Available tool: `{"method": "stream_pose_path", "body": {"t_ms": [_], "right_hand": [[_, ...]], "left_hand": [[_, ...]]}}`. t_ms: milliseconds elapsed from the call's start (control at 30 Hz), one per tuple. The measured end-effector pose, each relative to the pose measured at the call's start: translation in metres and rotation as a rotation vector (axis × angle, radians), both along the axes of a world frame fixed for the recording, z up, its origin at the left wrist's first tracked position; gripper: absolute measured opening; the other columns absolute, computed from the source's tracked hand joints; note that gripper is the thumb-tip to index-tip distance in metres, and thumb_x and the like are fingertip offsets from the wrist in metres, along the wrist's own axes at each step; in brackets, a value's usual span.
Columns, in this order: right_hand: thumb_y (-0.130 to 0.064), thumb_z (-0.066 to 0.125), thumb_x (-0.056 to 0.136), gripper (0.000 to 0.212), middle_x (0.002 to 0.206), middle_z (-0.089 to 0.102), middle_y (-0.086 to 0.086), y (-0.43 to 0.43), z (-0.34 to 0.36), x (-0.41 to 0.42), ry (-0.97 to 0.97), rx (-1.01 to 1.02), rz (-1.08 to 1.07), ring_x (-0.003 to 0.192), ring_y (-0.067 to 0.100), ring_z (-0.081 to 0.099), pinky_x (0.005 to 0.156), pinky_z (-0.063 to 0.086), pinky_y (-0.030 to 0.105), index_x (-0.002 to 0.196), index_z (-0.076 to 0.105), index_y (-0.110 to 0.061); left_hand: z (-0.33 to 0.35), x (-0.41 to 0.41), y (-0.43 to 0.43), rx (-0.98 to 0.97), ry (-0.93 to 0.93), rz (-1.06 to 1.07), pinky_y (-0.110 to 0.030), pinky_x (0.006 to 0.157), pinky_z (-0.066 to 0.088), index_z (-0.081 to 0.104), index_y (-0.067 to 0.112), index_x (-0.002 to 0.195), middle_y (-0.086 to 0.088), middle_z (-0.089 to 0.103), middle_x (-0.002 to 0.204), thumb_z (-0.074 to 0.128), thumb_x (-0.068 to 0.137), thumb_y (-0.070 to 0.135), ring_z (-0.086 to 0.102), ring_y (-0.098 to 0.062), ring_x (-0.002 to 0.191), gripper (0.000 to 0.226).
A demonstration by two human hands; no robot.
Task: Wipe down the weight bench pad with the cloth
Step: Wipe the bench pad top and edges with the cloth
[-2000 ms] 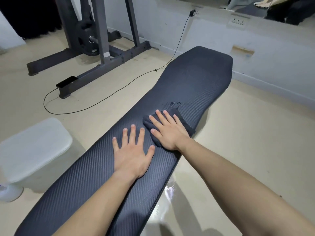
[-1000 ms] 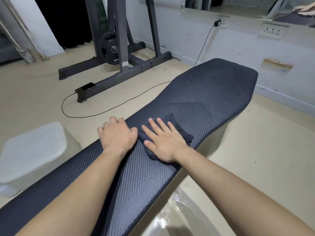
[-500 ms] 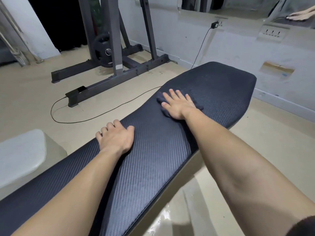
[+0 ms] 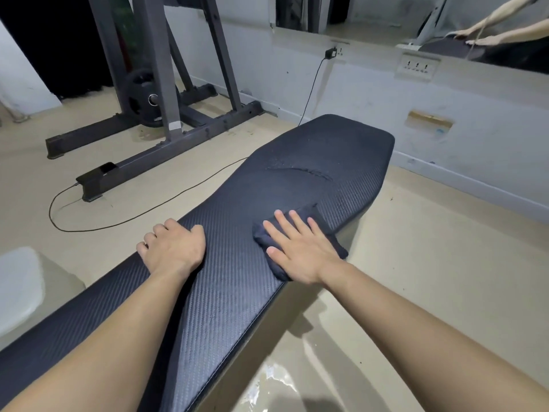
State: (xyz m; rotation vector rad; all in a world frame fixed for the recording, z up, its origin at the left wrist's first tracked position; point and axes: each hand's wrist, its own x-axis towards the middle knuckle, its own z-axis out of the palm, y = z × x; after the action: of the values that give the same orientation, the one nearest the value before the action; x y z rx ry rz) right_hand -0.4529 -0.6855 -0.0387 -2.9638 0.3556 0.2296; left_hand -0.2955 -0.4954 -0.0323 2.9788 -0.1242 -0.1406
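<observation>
One hand [image 4: 300, 251] flat on cloth [image 4: 261, 237] — pad [image 4: 326, 150] perhaps damp

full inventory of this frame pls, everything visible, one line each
bench pad: 1, black weave, diagonal through centre
cloth: 1, dark navy, on the pad's right side, under the right hand
wet streak: 1, on the pad beyond the cloth
rack frame: 1, dark grey, on the floor upper left
weight plate: 1, black, on the rack
cable: 1, black, from the wall charger across the floor
socket panel: 1, white, far wall
mirror: 1, top right
white padded object: 1, left edge
left hand: fingers curled over the pad's left edge
right hand: flat on the cloth
</observation>
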Motion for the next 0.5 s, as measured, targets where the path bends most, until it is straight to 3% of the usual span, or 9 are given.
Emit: {"method": "stream_pose_path", "body": {"t_ms": [100, 200, 500], "right_hand": [[-0.055, 0.014, 0.103, 0.060, 0.166, -0.016, -0.007, 0.009, 0.001, 0.016, -0.003, -0.003, 0.083, 0.152, 0.019, -0.016, 0.122, -0.008, 0.046, 0.158, -0.004, -0.037], [-0.056, 0.015, 0.103, 0.060, 0.166, -0.014, -0.008, -0.001, 0.002, 0.043, -0.007, 0.015, 0.101, 0.152, 0.015, -0.015, 0.122, -0.008, 0.044, 0.157, -0.003, -0.040], [-0.057, 0.014, 0.102, 0.061, 0.166, -0.013, -0.008, -0.098, 0.002, 0.119, 0.007, 0.013, -0.152, 0.153, 0.017, -0.012, 0.122, -0.005, 0.048, 0.158, -0.002, -0.039]], "left_hand": [[0.001, 0.005, -0.013, -0.001, 0.028, 0.053, -0.050, 0.111, 0.025, 0.047, 0.001, 0.134, -0.020, 0.051, 0.138, 0.028, 0.090, 0.043, 0.044, -0.039, 0.127, 0.064], [-0.006, 0.007, -0.031, 0.055, -0.067, -0.101, -0.054, 0.113, 0.019, 0.050, 0.003, 0.130, -0.018, 0.054, 0.136, 0.028, 0.090, 0.040, 0.047, -0.038, 0.125, 0.058], [-0.022, 0.018, -0.043, 0.024, -0.159, -0.194, -0.052, 0.104, 0.033, 0.048, 0.006, 0.132, -0.017, 0.057, 0.129, 0.025, 0.093, 0.038, 0.052, -0.039, 0.115, 0.055]]}}
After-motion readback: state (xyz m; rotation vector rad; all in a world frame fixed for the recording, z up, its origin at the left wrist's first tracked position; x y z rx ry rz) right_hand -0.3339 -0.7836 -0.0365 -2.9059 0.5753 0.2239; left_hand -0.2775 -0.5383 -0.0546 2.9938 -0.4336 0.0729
